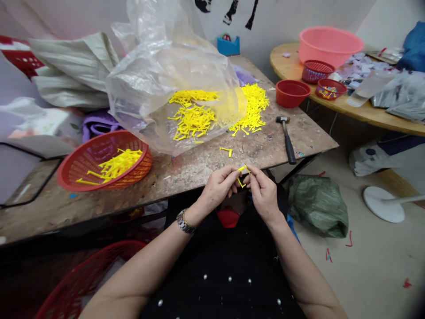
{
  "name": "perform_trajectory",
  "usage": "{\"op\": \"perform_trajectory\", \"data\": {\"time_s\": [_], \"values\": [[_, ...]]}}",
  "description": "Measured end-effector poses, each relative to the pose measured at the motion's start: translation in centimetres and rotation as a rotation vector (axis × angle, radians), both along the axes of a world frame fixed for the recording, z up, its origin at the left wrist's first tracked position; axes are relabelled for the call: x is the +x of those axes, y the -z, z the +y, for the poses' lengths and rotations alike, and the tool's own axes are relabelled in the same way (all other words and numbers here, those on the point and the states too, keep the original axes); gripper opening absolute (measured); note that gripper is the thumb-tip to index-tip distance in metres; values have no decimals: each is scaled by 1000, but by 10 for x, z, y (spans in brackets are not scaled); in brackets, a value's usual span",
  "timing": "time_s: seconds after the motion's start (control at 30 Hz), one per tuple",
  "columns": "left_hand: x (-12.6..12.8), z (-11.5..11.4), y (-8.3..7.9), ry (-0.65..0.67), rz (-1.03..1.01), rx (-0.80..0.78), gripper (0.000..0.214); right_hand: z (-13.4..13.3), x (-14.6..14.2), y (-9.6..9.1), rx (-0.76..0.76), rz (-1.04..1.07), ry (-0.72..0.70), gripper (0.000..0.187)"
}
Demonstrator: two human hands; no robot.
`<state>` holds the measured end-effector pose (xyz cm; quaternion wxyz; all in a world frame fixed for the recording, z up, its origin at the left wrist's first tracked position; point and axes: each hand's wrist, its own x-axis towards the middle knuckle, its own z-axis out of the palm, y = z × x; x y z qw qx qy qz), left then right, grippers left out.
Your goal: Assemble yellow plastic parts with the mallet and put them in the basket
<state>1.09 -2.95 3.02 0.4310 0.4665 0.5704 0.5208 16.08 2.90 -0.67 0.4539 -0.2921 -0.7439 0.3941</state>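
My left hand (219,186) and my right hand (262,188) meet just below the table's front edge, both pinching a small yellow plastic piece (243,170) between their fingertips. A watch sits on my left wrist. One loose yellow piece (226,151) lies on the table just above my hands. A clear plastic bag (172,79) holds a heap of yellow pieces (192,117), and more spill out in a pile (253,106) to its right. A red basket (104,161) at the left holds several yellow pieces.
A black-handled hammer (287,138) lies near the worn table's (199,166) right edge. A red bowl (292,92), small red baskets and a pink basin (328,44) stand on a round table behind. A green bag (317,204) and white fan base (383,204) are on the floor.
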Motion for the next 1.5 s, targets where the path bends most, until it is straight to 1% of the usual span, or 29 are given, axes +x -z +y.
{"op": "perform_trajectory", "data": {"time_s": [0.3,0.57,0.9,1.33,1.5], "values": [[1,0,-2,10,15,2,32,-2,1,2,6,-2,-3,36],[-1,-1,4,2,49,-28,29,-1,3,5,43,-3,1,38],[1,0,0,8,62,-35,29,-3,3,1,82,-59,10,38],[1,0,2,-2,84,-56,27,-2,5,8,94,-29,22,40],[0,0,3,3,103,-52,27,-3,5,8,109,-57,10,40]]}}
